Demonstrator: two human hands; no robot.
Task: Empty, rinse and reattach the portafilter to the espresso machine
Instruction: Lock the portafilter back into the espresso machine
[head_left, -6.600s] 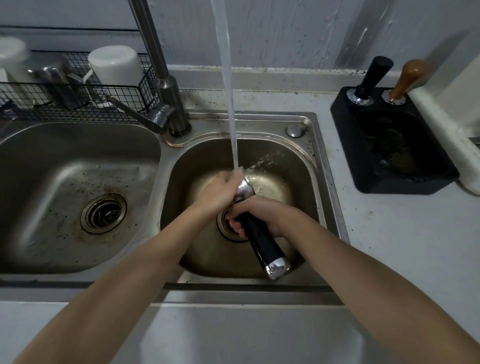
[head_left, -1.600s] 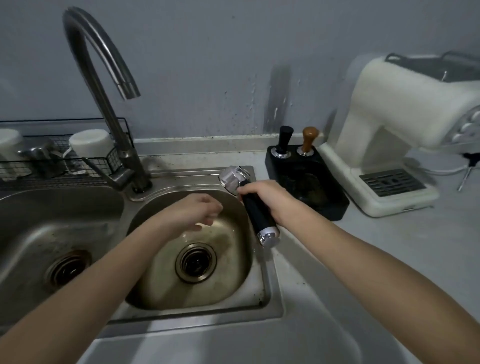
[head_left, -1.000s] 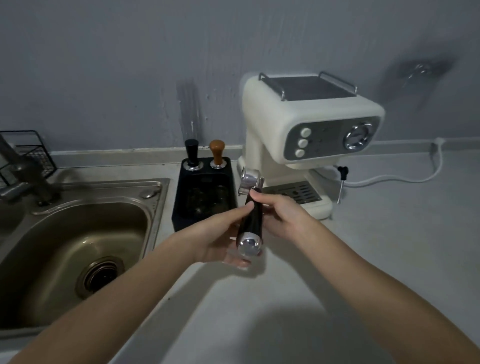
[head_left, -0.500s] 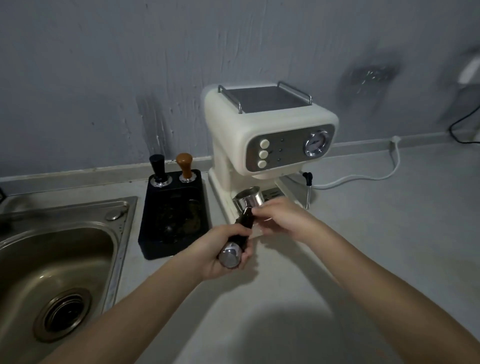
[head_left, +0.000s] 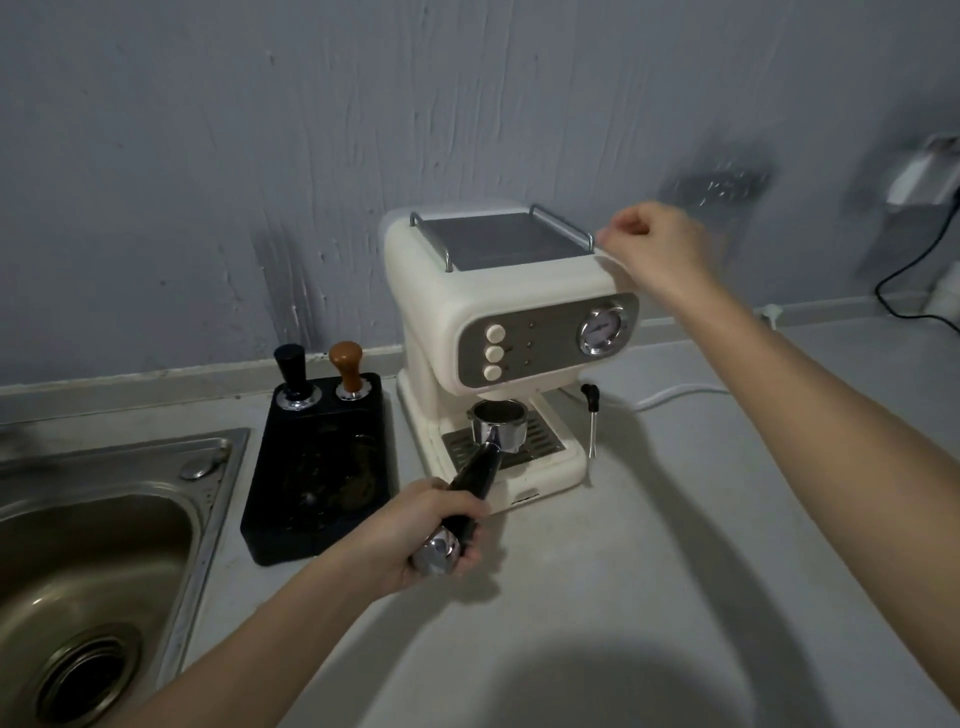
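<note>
The cream espresso machine (head_left: 498, 301) stands on the counter against the wall. My left hand (head_left: 415, 530) grips the black handle of the portafilter (head_left: 480, 467), whose steel basket is raised under the machine's brew head, above the drip tray. My right hand (head_left: 654, 244) is at the machine's top right corner beside the cup-rail, its fingers loosely curled and holding nothing; whether it touches the machine I cannot tell.
A black knock box (head_left: 322, 467) with two tampers stands left of the machine. The steel sink (head_left: 104, 545) lies at the far left. The steam wand (head_left: 591, 421) hangs at the machine's right side, and a white cable (head_left: 675, 397) runs behind it.
My right hand let go of the portafilter and rose to the machine's top right corner. My left hand carried the portafilter's basket forward, under the brew head.
</note>
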